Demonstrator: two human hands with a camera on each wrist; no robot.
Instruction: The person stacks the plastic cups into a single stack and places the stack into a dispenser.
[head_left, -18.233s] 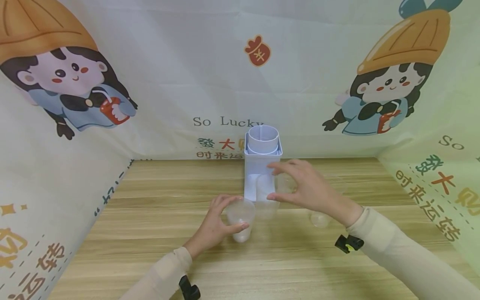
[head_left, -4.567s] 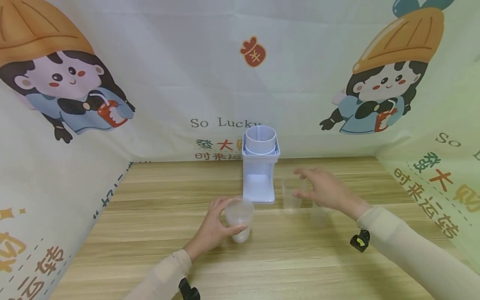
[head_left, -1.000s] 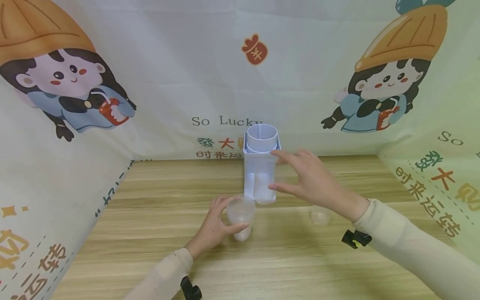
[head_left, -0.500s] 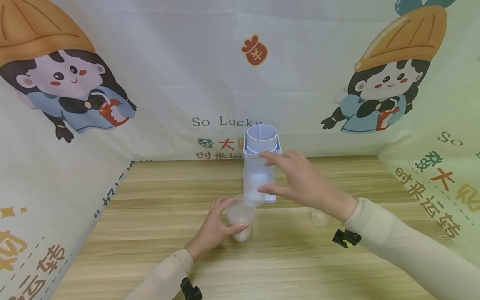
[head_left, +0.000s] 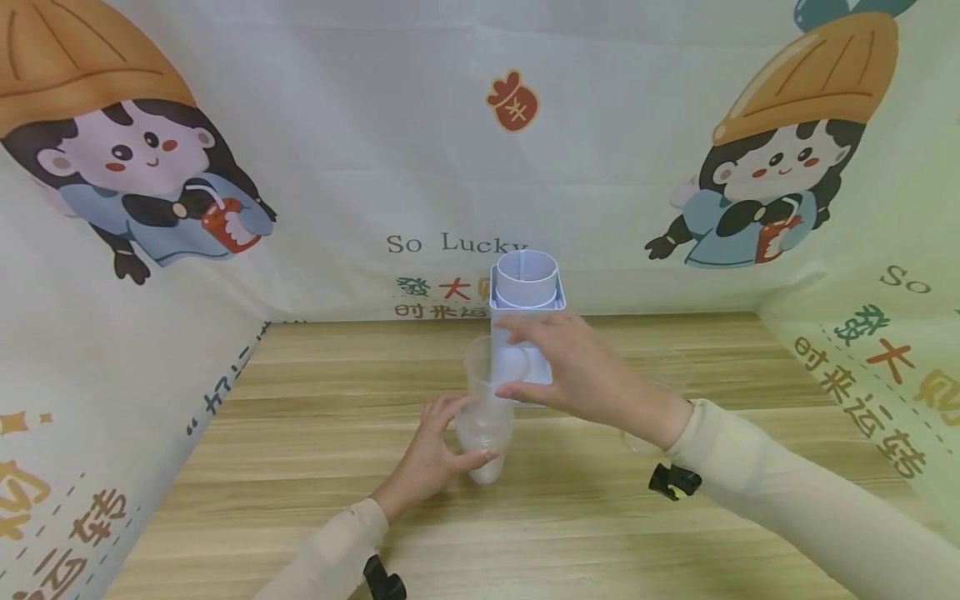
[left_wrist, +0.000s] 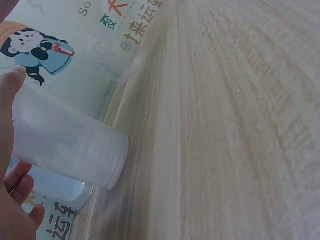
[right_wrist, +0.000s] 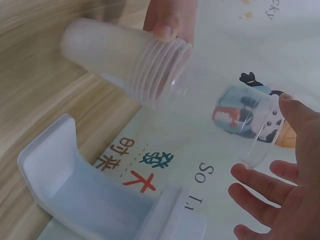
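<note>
My left hand (head_left: 423,462) grips a stack of nested clear plastic cups (head_left: 482,429), which stands upright, mouth up, on the table. Several rims show at the stack's mouth in the right wrist view. Above it my right hand (head_left: 577,371) holds a single clear plastic cup (right_wrist: 215,110) near its rim, between thumb and fingers. This cup is upright, its base at the mouth of the stack; how deep it sits is hard to tell. Behind the right hand stands a pale lilac cup-dispenser-like holder (head_left: 527,287) with a round tube on top.
Partly behind the right forearm, another clear cup (head_left: 666,367) is faintly visible on the wooden table (head_left: 322,383). A printed cloth (head_left: 360,125) walls the table at the back and both sides.
The right hand was farther right, beside the holder, a second ago. It has carried the clear cup leftward over the stack. The left hand and stack have stayed in place.
</note>
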